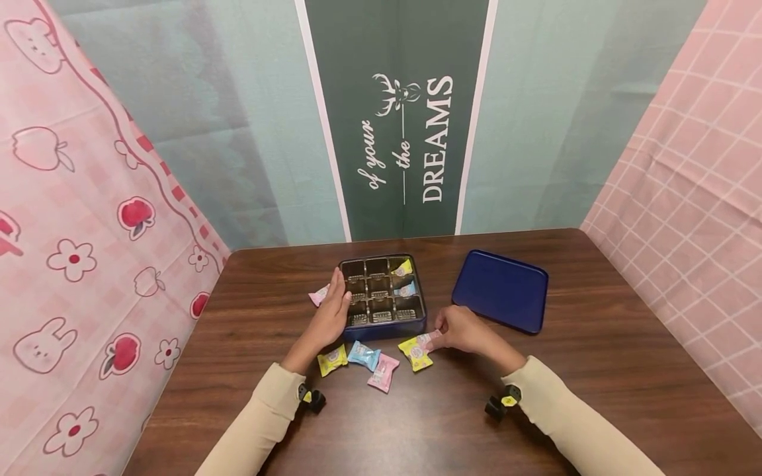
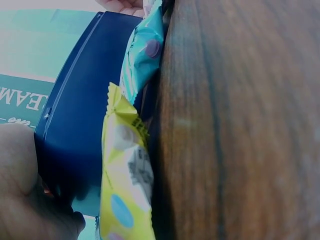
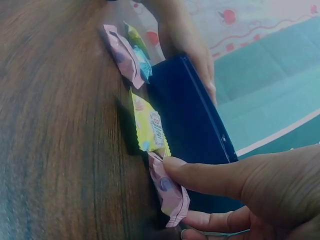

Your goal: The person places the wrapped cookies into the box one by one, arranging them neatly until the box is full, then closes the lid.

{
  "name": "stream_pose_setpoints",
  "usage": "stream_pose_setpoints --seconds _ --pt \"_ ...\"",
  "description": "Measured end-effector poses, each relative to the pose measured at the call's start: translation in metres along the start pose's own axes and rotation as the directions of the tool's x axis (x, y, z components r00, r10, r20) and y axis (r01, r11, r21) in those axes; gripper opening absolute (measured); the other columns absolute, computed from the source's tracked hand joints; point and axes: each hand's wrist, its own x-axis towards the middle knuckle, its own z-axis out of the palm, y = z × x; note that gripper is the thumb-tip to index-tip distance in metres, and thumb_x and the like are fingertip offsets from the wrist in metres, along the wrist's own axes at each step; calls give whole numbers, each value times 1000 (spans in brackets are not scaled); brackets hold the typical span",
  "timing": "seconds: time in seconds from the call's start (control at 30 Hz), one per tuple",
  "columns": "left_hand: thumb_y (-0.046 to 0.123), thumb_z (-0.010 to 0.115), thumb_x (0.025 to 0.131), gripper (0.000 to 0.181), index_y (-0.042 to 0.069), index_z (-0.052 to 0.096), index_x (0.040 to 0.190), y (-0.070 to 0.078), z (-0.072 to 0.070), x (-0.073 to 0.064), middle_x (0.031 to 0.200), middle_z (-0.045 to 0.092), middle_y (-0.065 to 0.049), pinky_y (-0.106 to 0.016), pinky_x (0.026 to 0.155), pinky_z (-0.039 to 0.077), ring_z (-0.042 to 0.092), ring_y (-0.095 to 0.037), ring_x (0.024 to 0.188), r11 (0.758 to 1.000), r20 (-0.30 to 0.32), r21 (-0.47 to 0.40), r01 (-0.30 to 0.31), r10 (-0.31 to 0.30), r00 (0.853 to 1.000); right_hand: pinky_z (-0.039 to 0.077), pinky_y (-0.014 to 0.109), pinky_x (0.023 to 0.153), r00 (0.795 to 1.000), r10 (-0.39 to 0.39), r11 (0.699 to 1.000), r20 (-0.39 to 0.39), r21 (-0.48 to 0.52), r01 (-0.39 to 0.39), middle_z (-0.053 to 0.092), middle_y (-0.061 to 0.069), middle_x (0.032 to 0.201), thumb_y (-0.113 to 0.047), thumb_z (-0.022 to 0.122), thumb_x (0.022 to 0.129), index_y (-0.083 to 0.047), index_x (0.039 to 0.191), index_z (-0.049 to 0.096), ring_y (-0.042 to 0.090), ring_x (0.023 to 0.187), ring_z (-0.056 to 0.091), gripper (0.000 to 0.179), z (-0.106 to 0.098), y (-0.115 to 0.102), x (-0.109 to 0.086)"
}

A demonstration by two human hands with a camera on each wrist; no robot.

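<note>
My left hand (image 1: 329,316) rests along the left side of a dark blue box (image 1: 383,330), its fingers straight. A black tray divided into compartments fills the box. Its right column holds a yellow wrapped candy (image 1: 403,268) at the back and a blue one (image 1: 406,289) in the middle. By the box's front right corner, my right hand (image 1: 463,328) pinches a pink wrapped candy (image 3: 167,187) between thumb and fingers. That candy overlaps a yellow wrapped candy (image 1: 415,357) lying on the table. In the left wrist view, the box's front wall (image 2: 87,95) stands behind other candies.
In front of the box lie a yellow candy (image 1: 332,359), a blue candy (image 1: 364,356) and a pink candy (image 1: 383,374). Another pink candy (image 1: 318,295) is partly hidden behind the left hand. A blue lid (image 1: 500,289) lies on the brown wooden table (image 1: 440,423) at the right.
</note>
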Motion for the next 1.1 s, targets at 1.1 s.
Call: stream_pose_setpoints --seconds 1.1 --pt "17 36 112 59 -8 10 158 -4 3 2 168 3 -24 -57 119 22 19 -42 151 1000 0 12 3 -3 1000 44 29 58 997 -74 994 -25 80 75 60 -3 72 -22 92 74 -11 81 68 15 69 52 28 3 12 -1"
